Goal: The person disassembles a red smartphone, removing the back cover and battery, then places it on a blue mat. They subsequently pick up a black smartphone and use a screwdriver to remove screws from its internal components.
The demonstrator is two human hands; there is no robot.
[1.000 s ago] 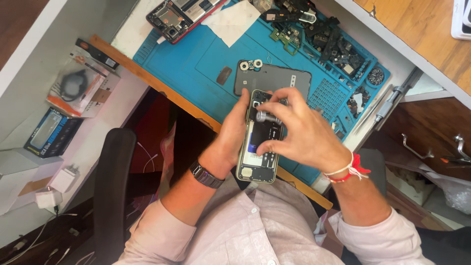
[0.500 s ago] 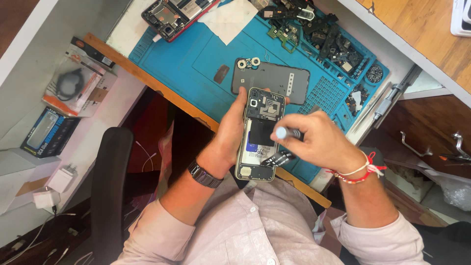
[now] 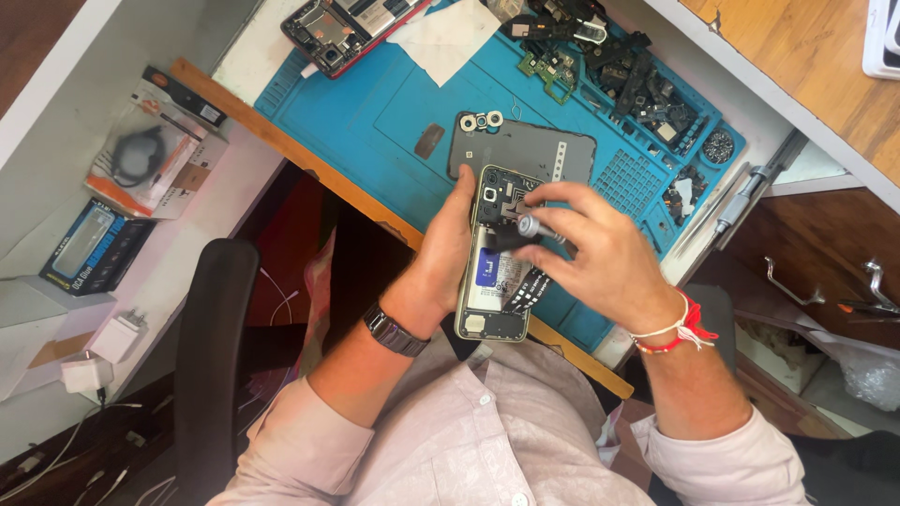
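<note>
Left hand [image 3: 448, 255]: curled round the left edge of an opened phone [image 3: 495, 272], thumb side up along its upper rim; a firm grip, fingers behind and mostly hidden. Dark wristwatch [image 3: 395, 331] on the wrist.
Right hand [image 3: 600, 258]: fingers pinched on a small screwdriver [image 3: 528, 228] with a silver cap; tip lies on the phone's upper half, near the camera end. Red and white thread bracelet [image 3: 677, 330] at the wrist.
Opened phone: back off, innards showing, a blue-labelled battery mid-body; held above the near edge of the mat, long axis running roughly 12 to 6 o'clock, camera end at 12.
Back cover [image 3: 525, 150]: grey panel with camera ring at its left corner, flat on the mat, just past the phone at 12 o'clock.
Blue work mat [image 3: 366, 103]: covers the bench top, tilted in view; grid tray section at about 2 o'clock from the hands.
Loose parts [image 3: 619, 70]: dark heap of small boards and brackets at 1 o'clock, on the mat's far side.
Second phone [image 3: 352, 23]: red-framed, opened, at 11 o'clock at the frame's top.
White cloth [image 3: 445, 42]: just right of the second phone.
Tools [image 3: 750, 192]: a metal driver and tweezers at 3 o'clock, off the mat edge.
Packaged goods [image 3: 141, 155]: on the white shelf at 9 o'clock.
</note>
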